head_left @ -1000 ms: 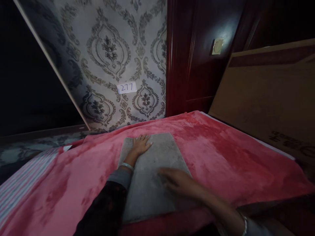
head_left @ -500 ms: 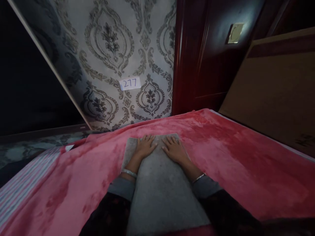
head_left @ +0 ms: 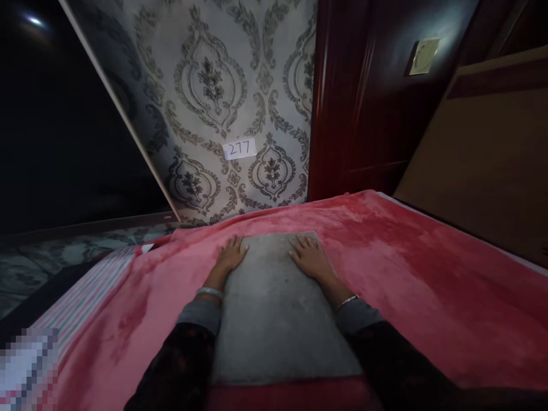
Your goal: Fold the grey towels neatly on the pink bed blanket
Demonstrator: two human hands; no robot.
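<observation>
A grey, soft-looking cloth [head_left: 278, 308], roughly rectangular, lies flat on a pink-red plush blanket [head_left: 411, 285] in front of me. My left hand [head_left: 231, 254] rests palm down at the cloth's far left corner, fingers pointing away and a little apart. On the far right part of the cloth my right hand [head_left: 311, 258] lies flat with its fingers spread. Neither hand grips anything. Each wrist wears a bracelet, and the dark sleeves have grey cuffs.
Patterned wallpaper [head_left: 209, 125] with a paper label [head_left: 239, 149] reading 277 rises behind the blanket. A dark screen [head_left: 77, 131] stands at the left, a large cardboard box [head_left: 479, 154] at the right. Striped fabric [head_left: 92, 291] shows along the blanket's left edge.
My left hand has moved left to the cloth's corner. The right hand stays nearly in place on the cloth. The view has shifted slightly, and the cloth's near edge now shows.
</observation>
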